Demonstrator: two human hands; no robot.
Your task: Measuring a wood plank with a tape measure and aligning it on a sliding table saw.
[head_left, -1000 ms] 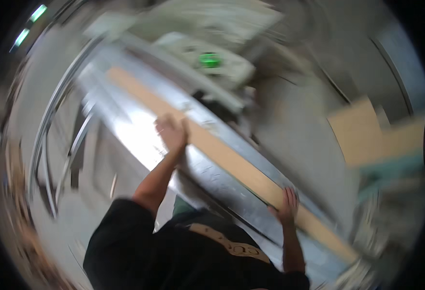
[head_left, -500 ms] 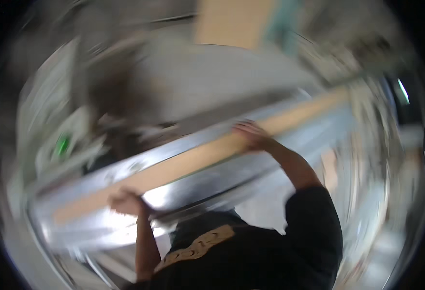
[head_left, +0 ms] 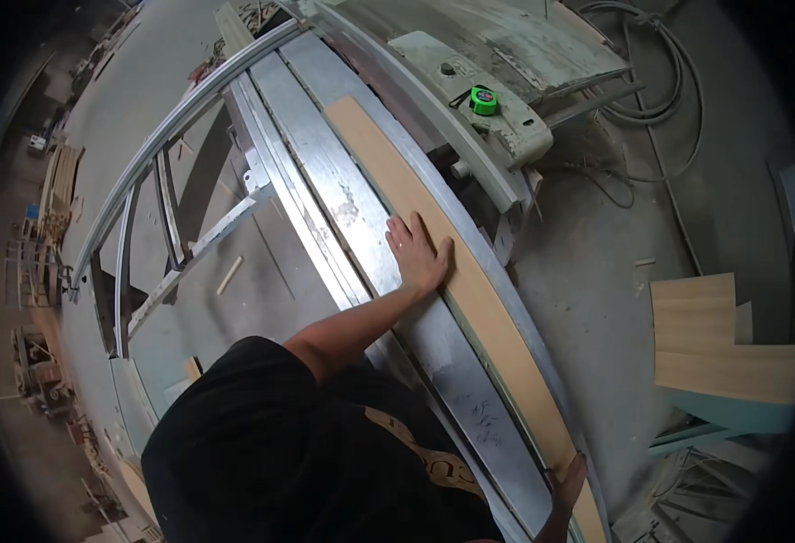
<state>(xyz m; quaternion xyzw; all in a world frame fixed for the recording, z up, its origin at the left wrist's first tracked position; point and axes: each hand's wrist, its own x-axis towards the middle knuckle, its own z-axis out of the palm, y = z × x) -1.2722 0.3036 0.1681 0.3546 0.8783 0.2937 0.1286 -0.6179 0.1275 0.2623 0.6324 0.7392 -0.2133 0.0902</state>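
A long, pale wooden strip [head_left: 488,308] lies lengthwise on a silver metal machine table [head_left: 316,176]. My left hand [head_left: 420,258] rests flat around the strip's middle, with the fingers spread over the metal and the thumb side against the wood. Close to the lower edge of the view, my right hand [head_left: 567,484] grips the strip across its width. Part of that hand's fingers is hard to see. Dark handwriting marks the metal between my two hands.
A green tape measure [head_left: 483,100] sits on a worn, pale machine housing [head_left: 515,131] beyond the table. Cut wooden panels [head_left: 700,339] stand at the right. A metal frame [head_left: 157,217] extends to the left. Hoses [head_left: 687,100] coil on the floor at the upper right.
The view has swung round and sharpened from blur; the strip now runs from upper left to lower right. Both hands were on the strip earlier and still touch it.
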